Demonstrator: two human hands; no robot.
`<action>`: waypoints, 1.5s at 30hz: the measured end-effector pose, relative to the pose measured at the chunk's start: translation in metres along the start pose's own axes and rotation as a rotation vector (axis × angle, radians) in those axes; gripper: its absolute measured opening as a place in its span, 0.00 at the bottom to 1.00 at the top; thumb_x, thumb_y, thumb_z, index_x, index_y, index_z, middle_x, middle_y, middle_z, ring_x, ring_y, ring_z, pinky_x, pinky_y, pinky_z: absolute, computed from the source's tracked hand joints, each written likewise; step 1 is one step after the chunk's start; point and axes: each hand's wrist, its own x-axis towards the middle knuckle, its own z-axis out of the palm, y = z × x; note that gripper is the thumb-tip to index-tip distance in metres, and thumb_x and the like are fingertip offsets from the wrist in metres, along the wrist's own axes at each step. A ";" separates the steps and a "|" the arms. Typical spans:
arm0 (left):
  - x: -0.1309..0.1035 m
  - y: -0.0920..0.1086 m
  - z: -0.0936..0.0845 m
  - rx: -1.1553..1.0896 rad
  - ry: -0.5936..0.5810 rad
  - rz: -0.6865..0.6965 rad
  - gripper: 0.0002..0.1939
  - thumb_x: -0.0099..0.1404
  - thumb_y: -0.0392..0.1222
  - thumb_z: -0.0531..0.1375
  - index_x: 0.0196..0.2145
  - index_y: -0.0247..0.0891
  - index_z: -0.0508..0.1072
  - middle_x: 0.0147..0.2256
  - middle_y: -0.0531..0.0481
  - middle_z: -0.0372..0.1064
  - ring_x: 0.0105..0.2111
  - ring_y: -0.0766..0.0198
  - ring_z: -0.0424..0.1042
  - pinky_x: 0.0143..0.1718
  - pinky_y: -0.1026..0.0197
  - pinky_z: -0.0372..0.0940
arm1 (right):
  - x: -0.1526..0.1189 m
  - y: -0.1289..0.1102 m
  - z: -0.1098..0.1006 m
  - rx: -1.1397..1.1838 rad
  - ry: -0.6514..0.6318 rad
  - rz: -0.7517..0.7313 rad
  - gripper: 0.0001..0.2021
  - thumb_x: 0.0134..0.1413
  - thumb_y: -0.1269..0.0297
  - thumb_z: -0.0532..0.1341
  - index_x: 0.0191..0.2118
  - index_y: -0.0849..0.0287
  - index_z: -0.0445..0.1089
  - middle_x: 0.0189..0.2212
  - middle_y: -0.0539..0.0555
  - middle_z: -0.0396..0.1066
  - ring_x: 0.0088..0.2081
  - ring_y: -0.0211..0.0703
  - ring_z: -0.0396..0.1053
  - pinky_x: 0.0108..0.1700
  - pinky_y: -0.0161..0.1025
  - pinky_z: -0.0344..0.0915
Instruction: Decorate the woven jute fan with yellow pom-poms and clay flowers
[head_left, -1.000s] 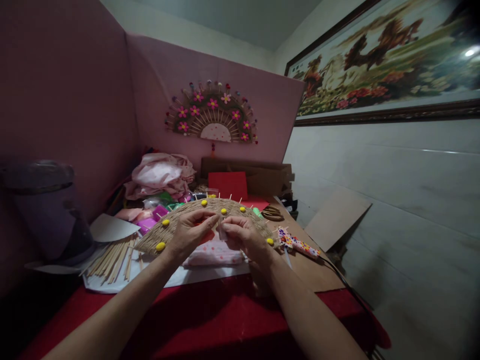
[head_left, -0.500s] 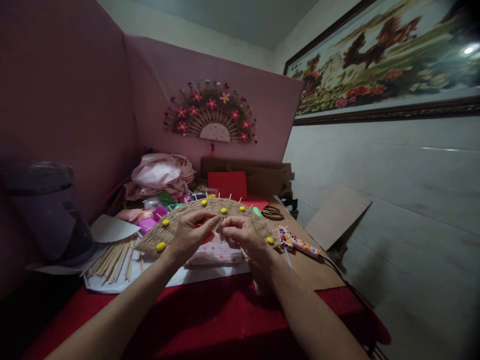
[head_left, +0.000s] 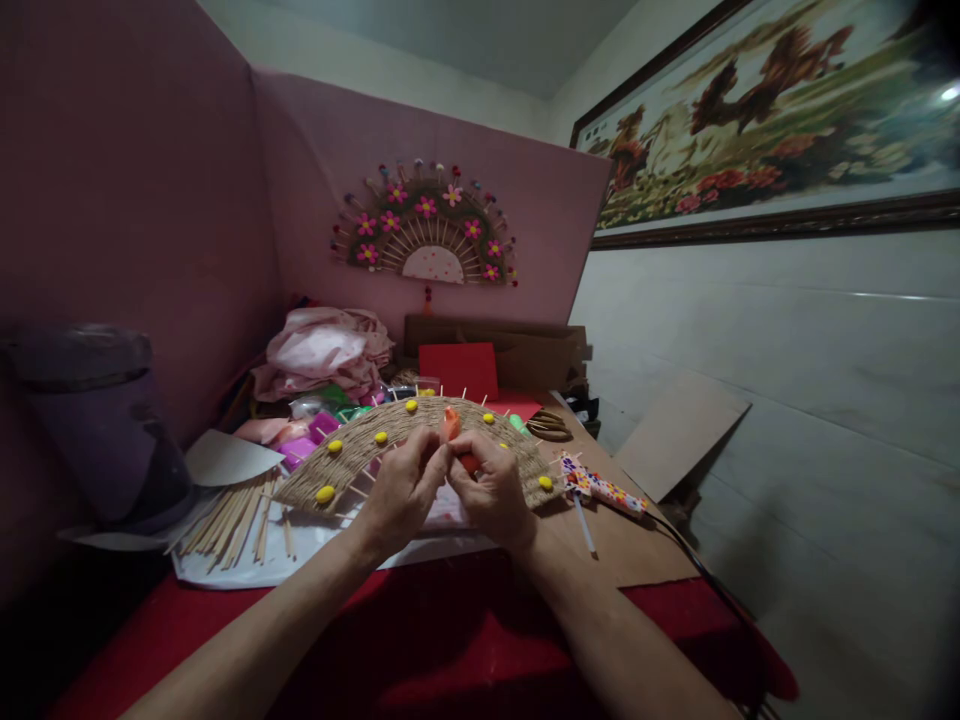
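Note:
Both hands meet in front of the fan-shaped twine piece (head_left: pixel 442 412), which carries several yellow dots and has thin sticks poking out along its upper edge. My left hand (head_left: pixel 409 488) is closed, its thumb and fingers pinching the left side of a small orange lump (head_left: pixel 451 424), which looks soft. My right hand (head_left: pixel 491 488) is closed on the same orange lump from the right, with more orange showing between its fingers. Behind the hands, white cloth with pink spots partly shows under the fan's middle.
Loose wooden sticks (head_left: pixel 229 525) lie at left near a purple container (head_left: pixel 105 430). A flowered glue gun (head_left: pixel 604 490) with a black cord rests on brown cardboard (head_left: pixel 645 550) at right. A finished flowered fan (head_left: pixel 427 220) hangs on the pink panel.
Both hands have lowered slightly and turned, bringing the orange lump into clear view between the fingertips. A yellow dot left of centre is now uncovered, while the centre one is hidden.

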 end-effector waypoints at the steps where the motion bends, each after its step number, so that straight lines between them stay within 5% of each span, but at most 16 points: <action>1: 0.000 0.000 0.000 0.004 -0.006 0.004 0.09 0.65 0.43 0.52 0.29 0.38 0.65 0.24 0.54 0.63 0.24 0.67 0.61 0.26 0.65 0.56 | 0.000 0.000 0.000 -0.027 0.003 -0.011 0.04 0.53 0.70 0.56 0.30 0.57 0.67 0.26 0.51 0.67 0.29 0.39 0.63 0.34 0.37 0.60; 14: 0.004 -0.008 -0.001 -0.142 0.011 -0.018 0.10 0.61 0.40 0.54 0.27 0.36 0.72 0.23 0.53 0.67 0.23 0.68 0.65 0.25 0.67 0.61 | -0.001 0.001 0.001 -0.173 0.030 -0.077 0.03 0.57 0.69 0.55 0.32 0.57 0.65 0.29 0.53 0.67 0.32 0.41 0.66 0.36 0.37 0.61; 22: 0.003 -0.011 -0.003 0.261 0.069 0.080 0.09 0.59 0.37 0.54 0.22 0.37 0.66 0.18 0.56 0.60 0.19 0.69 0.59 0.24 0.65 0.52 | -0.007 0.001 0.009 -0.297 0.027 -0.040 0.03 0.58 0.69 0.51 0.33 0.58 0.60 0.29 0.54 0.65 0.29 0.42 0.63 0.33 0.38 0.58; 31: 0.000 -0.008 0.001 0.346 0.266 0.112 0.13 0.61 0.39 0.53 0.20 0.37 0.62 0.16 0.58 0.54 0.17 0.71 0.54 0.23 0.66 0.49 | -0.001 0.004 0.004 -0.329 0.284 0.012 0.02 0.52 0.71 0.55 0.31 0.57 0.61 0.24 0.50 0.65 0.26 0.40 0.64 0.30 0.36 0.60; 38: 0.000 -0.007 -0.001 0.326 0.232 0.112 0.11 0.61 0.37 0.53 0.21 0.37 0.63 0.17 0.58 0.55 0.18 0.71 0.55 0.23 0.66 0.50 | -0.004 0.001 0.001 -0.260 0.033 -0.217 0.15 0.52 0.76 0.53 0.43 0.61 0.71 0.34 0.56 0.69 0.35 0.42 0.68 0.37 0.37 0.65; 41: -0.002 -0.006 -0.001 0.360 0.197 0.172 0.10 0.61 0.35 0.53 0.22 0.36 0.64 0.18 0.57 0.56 0.19 0.71 0.56 0.24 0.65 0.51 | -0.004 0.000 0.003 -0.227 0.061 -0.177 0.17 0.56 0.73 0.54 0.50 0.63 0.70 0.35 0.58 0.70 0.36 0.43 0.68 0.39 0.38 0.66; 45: -0.007 -0.004 -0.003 0.364 0.095 0.340 0.11 0.60 0.32 0.53 0.21 0.37 0.61 0.19 0.57 0.55 0.20 0.71 0.56 0.25 0.65 0.51 | -0.003 0.000 0.005 -0.081 0.047 -0.119 0.14 0.58 0.72 0.53 0.45 0.60 0.74 0.33 0.57 0.71 0.35 0.42 0.69 0.38 0.38 0.66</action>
